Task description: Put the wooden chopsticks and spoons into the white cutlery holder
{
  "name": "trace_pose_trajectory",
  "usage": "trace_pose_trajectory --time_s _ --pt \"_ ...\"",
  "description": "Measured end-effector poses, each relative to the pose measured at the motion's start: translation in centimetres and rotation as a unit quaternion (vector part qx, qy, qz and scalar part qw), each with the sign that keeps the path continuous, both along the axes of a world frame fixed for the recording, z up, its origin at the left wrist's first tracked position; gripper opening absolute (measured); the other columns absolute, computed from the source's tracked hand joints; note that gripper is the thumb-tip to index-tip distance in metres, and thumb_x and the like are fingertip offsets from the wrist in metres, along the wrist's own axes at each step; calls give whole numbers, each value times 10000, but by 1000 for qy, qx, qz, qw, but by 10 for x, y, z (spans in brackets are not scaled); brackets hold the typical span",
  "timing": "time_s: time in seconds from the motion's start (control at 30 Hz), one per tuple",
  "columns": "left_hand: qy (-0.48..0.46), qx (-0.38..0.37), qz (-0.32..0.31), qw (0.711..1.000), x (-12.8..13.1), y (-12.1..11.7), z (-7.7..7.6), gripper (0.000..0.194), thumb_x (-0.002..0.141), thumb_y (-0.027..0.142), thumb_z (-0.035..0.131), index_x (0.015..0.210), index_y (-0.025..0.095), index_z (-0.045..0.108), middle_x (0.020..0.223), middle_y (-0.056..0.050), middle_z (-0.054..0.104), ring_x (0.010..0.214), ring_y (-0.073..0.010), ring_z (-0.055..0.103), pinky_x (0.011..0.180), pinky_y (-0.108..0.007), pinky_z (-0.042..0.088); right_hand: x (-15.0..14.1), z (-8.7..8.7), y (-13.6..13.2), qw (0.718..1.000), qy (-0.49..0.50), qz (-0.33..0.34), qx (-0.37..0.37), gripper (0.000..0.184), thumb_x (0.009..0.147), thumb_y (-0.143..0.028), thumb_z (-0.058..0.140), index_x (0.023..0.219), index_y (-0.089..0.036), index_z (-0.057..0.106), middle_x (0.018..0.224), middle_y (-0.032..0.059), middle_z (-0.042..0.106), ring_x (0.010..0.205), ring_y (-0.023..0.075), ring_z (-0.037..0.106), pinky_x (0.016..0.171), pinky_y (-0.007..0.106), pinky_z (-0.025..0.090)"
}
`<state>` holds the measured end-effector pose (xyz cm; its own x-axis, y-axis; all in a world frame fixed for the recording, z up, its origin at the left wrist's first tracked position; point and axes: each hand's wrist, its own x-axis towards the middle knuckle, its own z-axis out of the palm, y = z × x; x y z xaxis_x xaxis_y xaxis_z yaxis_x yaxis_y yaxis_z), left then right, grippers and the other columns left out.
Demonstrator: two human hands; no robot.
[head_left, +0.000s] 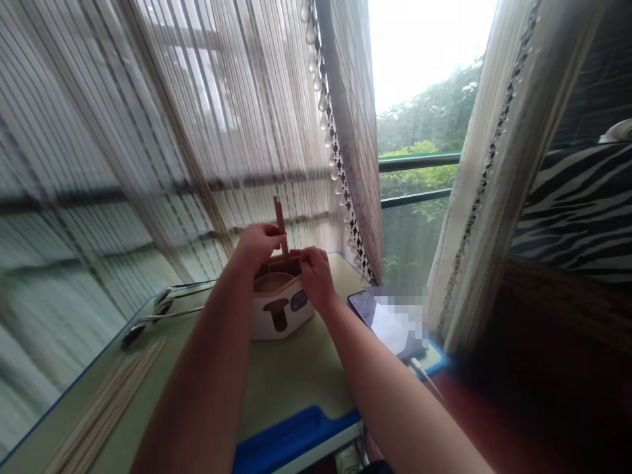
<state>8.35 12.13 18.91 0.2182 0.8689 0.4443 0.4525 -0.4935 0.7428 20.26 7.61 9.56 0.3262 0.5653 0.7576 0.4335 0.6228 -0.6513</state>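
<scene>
Your left hand (pixel 257 243) pinches the near-upright brown stick (pixel 280 217) by the white box's (pixel 291 327) far side; your right hand (pixel 316 275) curls at the rim, exact grip hidden. Uneven pressure could tilt the stick or skid the box.

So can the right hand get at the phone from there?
Probably yes: the phone sits just right of the right hand, with nothing visible standing between them. The hand is at the white box's edge, so it would likely have to leave that first.
</scene>
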Motion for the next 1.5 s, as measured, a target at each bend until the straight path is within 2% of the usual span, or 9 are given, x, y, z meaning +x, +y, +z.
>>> trace_pose_trajectory --time_s 0.13,0.3,0.43,0.63,0.8,0.93,1.23,1.5 --pt "-60 -14 0 998 -5 1 1 279 622 294 681 827 104 679 690 -72 676 599 -142 612 535 -231 467 1 -2 0 999 23 -26 16 196 732 -69 380 766 -238 474 959 -8 659 973 169 498 871 333 381" --pt "12 -56 28 998 -13 -8 8 183 604 217 701 752 113 670 620 -48 655 585 -151 614 570 -262 486 3 -3 0 997 51 -48 21 167 758 -97 371 780 -237 459 972 -1 652 965 180 502 860 350 377" --pt "24 -96 51 994 -16 -18 13 85 612 140 678 689 121 646 591 -36 640 609 -161 632 595 -270 500 2 -6 3 998 46 -45 16 144 761 -116 388 782 -235 467 948 7 646 941 188 509 856 362 375" --pt "43 -130 28 990 -23 -17 13 39 615 108 654 639 124 628 585 -35 636 573 -142 618 588 -262 495 2 -7 4 998 32 -59 3 107 783 -147 408 786 -234 470 941 17 634 914 193 514 844 366 379" --pt "46 -105 35 993 -28 -9 11 146 613 176 691 736 125 633 628 -42 648 568 -135 607 504 -220 455 3 -7 4 998 28 -56 12 115 777 -144 406 809 -232 473 957 26 626 928 192 521 854 371 383" --pt "21 -71 35 997 -25 -9 11 131 651 186 671 762 122 645 673 -46 658 594 -127 614 553 -229 475 3 -8 5 998 30 -53 18 113 772 -150 410 813 -230 478 960 28 622 925 191 524 856 378 385" --pt "-20 -90 21 996 -29 -5 10 84 672 136 645 751 109 637 692 -67 665 614 -143 629 570 -256 508 4 -12 10 999 30 -41 17 77 802 -186 423 819 -229 486 962 31 610 923 190 527 857 373 393" --pt "36 -94 25 995 -29 -8 10 134 655 157 677 773 117 625 721 -76 670 626 -148 632 544 -240 496 3 -12 8 998 21 -52 26 65 823 -214 422 843 -227 483 976 36 605 905 192 522 836 375 397"
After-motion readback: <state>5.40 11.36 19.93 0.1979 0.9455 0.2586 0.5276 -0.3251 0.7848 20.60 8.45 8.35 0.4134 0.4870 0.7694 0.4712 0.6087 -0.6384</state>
